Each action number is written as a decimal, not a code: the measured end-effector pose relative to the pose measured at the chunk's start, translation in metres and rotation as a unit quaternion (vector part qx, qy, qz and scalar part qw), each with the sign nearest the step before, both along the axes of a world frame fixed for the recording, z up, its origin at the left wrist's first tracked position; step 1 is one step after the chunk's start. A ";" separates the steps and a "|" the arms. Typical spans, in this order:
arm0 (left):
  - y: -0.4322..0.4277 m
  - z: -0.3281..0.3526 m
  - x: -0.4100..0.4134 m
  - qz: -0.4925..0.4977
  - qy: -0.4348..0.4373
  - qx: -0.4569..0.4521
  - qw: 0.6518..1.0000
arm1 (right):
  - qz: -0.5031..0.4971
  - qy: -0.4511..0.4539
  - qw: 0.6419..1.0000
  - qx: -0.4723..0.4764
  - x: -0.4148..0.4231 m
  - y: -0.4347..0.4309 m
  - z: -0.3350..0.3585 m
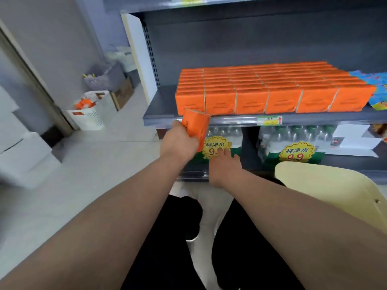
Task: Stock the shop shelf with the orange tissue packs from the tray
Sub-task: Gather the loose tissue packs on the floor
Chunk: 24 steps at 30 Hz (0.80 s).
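My left hand (180, 141) grips one orange tissue pack (196, 127) just below the front edge of the grey shelf (161, 109), near its left end. Several rows of orange tissue packs (272, 88) fill the shelf board behind it. A bare strip of shelf lies to the left of the rows. My right hand (225, 164) hangs lower, fingers spread and holding nothing, in front of the bottled water. The cream tray (326, 185) sits at the lower right and looks bare where it shows.
Water bottle packs (293, 139) with yellow price tags fill the lower shelf. Blue packets (377, 91) sit right of the orange rows. White baskets (92, 114) and cardboard boxes stand on the floor at the left. White boxes (21, 151) are stacked at the far left.
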<state>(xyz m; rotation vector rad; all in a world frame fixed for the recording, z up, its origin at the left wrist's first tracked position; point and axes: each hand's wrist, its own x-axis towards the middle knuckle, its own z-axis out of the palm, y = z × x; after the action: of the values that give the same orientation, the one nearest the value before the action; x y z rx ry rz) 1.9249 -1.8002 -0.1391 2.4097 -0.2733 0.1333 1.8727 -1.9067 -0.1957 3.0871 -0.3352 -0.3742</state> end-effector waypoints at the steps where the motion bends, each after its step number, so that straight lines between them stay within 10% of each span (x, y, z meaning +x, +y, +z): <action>1: 0.011 0.003 0.002 0.020 -0.003 0.019 1.000 | 0.019 -0.003 1.000 0.007 0.008 0.008 -0.001; 24: 0.167 -0.084 -0.026 0.200 0.173 0.145 0.953 | 0.249 0.040 0.966 0.058 0.006 0.109 -0.095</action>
<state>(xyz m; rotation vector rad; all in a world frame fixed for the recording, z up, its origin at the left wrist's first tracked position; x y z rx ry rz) 1.8986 -1.6329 -0.2235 2.6959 0.3856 -0.1597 1.8783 -1.7974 -0.2903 3.0980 0.4737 -0.5060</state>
